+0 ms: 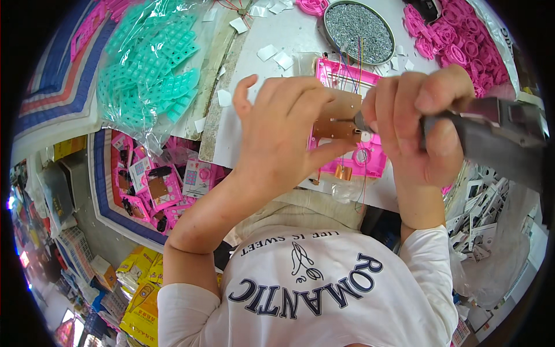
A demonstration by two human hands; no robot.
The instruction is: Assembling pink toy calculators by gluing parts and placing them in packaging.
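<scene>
My right hand (413, 121) is wrapped around a dark power screwdriver (491, 136). Its tip reaches left to a brown circuit board (332, 128) that sits in a pink plastic casing (376, 161). Against that board my left hand (283, 118) rests, thumb along the near side and forefinger along the far side, little finger raised. Part of the board and casing is hidden behind both hands. Thin coloured wires (361, 55) rise from the casing's far side, and a copper-coloured coil (343, 173) shows at its near edge.
A round tin of small screws (358, 32) stands behind the casing. Pink plastic parts (454, 34) are heaped far right, teal keypad sheets (147, 63) lie bagged at left. Pink assemblies (165, 188) fill a bin on the left. White paper squares (267, 52) dot the table.
</scene>
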